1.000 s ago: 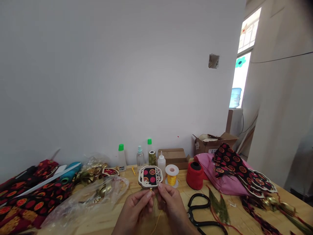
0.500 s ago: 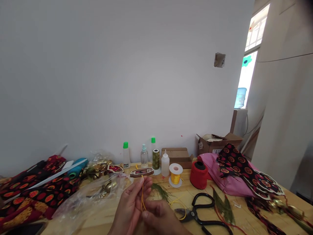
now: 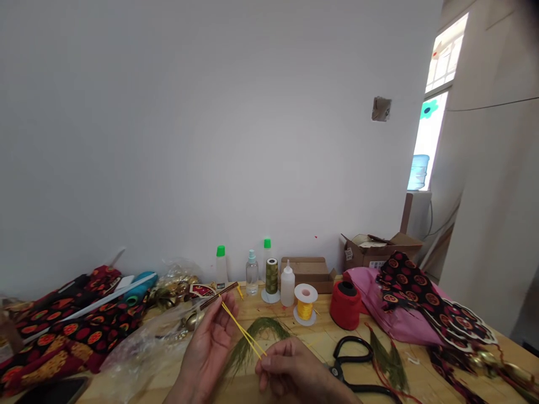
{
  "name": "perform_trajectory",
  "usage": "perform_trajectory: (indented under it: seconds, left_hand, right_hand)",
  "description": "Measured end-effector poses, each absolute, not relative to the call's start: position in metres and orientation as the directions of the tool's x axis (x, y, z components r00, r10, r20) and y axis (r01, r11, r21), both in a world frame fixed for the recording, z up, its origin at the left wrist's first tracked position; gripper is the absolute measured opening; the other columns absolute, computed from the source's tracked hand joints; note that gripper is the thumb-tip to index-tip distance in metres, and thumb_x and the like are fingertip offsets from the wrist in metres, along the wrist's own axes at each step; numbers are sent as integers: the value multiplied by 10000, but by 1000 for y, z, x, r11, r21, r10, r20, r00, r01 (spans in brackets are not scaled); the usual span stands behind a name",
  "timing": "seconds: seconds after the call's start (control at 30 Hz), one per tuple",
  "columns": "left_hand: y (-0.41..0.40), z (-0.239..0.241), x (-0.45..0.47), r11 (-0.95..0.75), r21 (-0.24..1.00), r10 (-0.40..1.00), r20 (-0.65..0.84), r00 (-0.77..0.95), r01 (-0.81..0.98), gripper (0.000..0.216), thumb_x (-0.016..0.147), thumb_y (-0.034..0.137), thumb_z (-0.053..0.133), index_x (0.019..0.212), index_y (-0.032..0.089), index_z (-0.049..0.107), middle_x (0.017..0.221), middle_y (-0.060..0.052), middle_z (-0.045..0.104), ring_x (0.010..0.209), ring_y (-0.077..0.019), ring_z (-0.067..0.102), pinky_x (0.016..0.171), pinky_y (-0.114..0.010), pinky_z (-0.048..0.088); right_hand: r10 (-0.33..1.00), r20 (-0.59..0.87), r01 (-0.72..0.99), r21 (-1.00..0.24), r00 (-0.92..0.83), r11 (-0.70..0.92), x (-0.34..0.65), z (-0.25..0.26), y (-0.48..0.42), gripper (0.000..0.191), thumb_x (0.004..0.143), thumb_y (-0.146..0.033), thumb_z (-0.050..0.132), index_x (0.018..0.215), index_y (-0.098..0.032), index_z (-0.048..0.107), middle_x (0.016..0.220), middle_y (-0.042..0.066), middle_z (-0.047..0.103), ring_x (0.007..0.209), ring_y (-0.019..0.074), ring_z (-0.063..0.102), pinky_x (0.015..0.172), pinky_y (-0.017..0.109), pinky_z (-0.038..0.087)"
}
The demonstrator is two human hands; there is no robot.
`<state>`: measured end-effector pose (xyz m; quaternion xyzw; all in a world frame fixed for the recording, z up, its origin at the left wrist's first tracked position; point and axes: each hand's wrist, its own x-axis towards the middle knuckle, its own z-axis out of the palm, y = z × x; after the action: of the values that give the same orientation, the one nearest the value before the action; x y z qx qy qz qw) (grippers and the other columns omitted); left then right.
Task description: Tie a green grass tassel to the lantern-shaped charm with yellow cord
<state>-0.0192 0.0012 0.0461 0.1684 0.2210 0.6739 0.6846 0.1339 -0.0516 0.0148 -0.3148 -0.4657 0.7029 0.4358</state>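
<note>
My left hand [image 3: 210, 339] holds a flat decorated piece [image 3: 218, 296] between thumb and fingers, turned so that its thin brown edge faces me. A doubled yellow cord [image 3: 243, 330] runs from this piece down to my right hand [image 3: 288, 365], whose thumb and fingertips pinch the other end. The cord is stretched nearly straight between both hands. Behind and below the cord, a bundle of green threads [image 3: 263, 325] lies curved on the table. Black-handled scissors [image 3: 351, 370] lie beside my right hand, their blades hidden behind it.
A yellow cord spool [image 3: 305, 308], a white squeeze bottle [image 3: 287, 287], a green thread spool [image 3: 272, 276] and a red thread cone [image 3: 345, 307] stand at the back. Patterned fabric [image 3: 76, 331] and a clear plastic bag [image 3: 138, 348] lie left. A pink bag [image 3: 366, 286] sits right.
My right hand has moved right and pulled the cord out into a slant. My left hand has shifted left and turned the decorated piece from face-on to edge-on.
</note>
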Motion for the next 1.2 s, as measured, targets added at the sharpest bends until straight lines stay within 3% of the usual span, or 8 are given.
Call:
perform_trajectory:
  seconds: [0.3, 0.57, 0.67, 0.77, 0.9, 1.07, 1.2]
  left_hand:
    - [1, 43, -17, 74, 509, 994, -105, 23, -858, 280, 809, 11, 343, 758, 72, 611, 651, -81, 706, 592, -112, 656, 538, -196, 558]
    - [4, 36, -20, 136, 450, 990, -104, 99, -883, 256, 824, 41, 326, 819, 73, 580, 649, -82, 682, 592, -115, 650, 549, -212, 557]
    - [4, 34, -21, 207, 400, 977, -127, 170, -893, 270, 842, 67, 290, 813, 73, 559, 666, -73, 654, 547, -91, 627, 516, -192, 547]
    - [4, 34, -22, 290, 318, 957, -92, 276, -902, 317, 859, 95, 228, 768, 92, 531, 621, -30, 581, 441, -39, 548, 433, -148, 501]
    - [3, 37, -21, 302, 255, 951, -16, 308, -918, 325, 858, 85, 183, 769, 113, 494, 539, 26, 470, 382, -29, 458, 362, -128, 424]
    - [1, 42, -24, 322, 290, 939, 19, 342, -901, 308, 862, 115, 186, 741, 124, 470, 515, 47, 419, 332, -35, 398, 286, -132, 316]
    - [1, 45, -30, 296, 295, 946, 42, 322, -908, 324, 868, 133, 169, 771, 118, 477, 526, 44, 420, 334, -31, 396, 272, -118, 286]
  right_hand:
    - [908, -117, -302, -919, -402, -252, 136, 26, -56, 141, 541, -124, 510, 532, -62, 636, 407, 18, 562, 294, 38, 389, 353, 159, 291]
    - [896, -110, -270, -931, -431, -244, 137, 24, -57, 163, 562, -86, 483, 531, -64, 641, 402, 10, 557, 292, 25, 356, 334, 155, 229]
    - [896, -87, -273, -936, -435, -223, 137, 26, -58, 143, 583, -108, 505, 539, -77, 638, 400, -7, 550, 258, 10, 277, 295, 168, 142]
    - [892, -116, -257, -934, -437, -248, 136, 28, -58, 114, 587, -133, 536, 547, -81, 630, 390, -28, 524, 241, -1, 219, 284, 187, 59]
    - [868, -143, -256, -922, -475, -292, 136, 25, -55, 115, 601, -174, 554, 581, -81, 618, 339, -68, 420, 243, 6, 218, 288, 197, 37]
    - [851, -85, -299, -914, -518, -274, 134, 17, -54, 108, 611, -177, 533, 557, -99, 582, 288, -109, 279, 254, 18, 149, 300, 204, 33]
    - [890, -74, -153, -975, -449, -159, 140, 24, -55, 134, 637, -209, 542, 577, -109, 607, 310, -100, 298, 273, 20, 168, 327, 209, 65]
